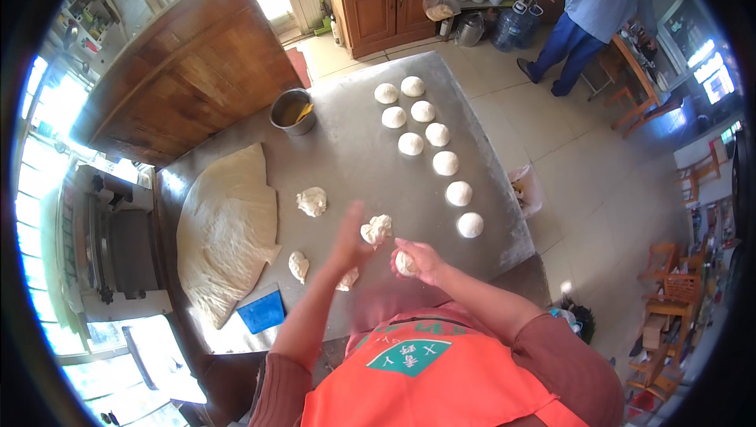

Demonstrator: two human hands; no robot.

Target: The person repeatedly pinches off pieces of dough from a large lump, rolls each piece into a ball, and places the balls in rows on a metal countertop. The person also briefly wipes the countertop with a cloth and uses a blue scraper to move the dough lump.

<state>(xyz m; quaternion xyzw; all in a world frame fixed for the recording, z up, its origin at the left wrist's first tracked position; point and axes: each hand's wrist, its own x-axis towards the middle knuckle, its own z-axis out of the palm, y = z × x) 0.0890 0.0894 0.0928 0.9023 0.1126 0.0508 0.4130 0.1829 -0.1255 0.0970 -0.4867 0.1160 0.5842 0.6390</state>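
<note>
Near the table's front edge, my right hand (418, 262) is closed around a small lump of dough (406, 263). My left hand (352, 241), blurred, is beside a rough dough piece (377, 230); whether it touches it I cannot tell. Other loose dough pieces lie about: one farther back (312, 201), one to the left (297, 266), one partly behind my left forearm (348, 279). A large slab of dough (227, 232) covers the table's left part. Beside it rests a dough scraper with a blue handle (261, 312). Several smooth round dough balls (445, 163) stand in rows on the right.
A metal pot (293, 112) with a yellow utensil stands at the back left of the metal-topped table (348, 149), near a large wooden board (195, 61). A dough-rolling machine (118, 244) is at the left. Another person (596, 14) stands at the back right. A lined bin (525, 191) is beside the table.
</note>
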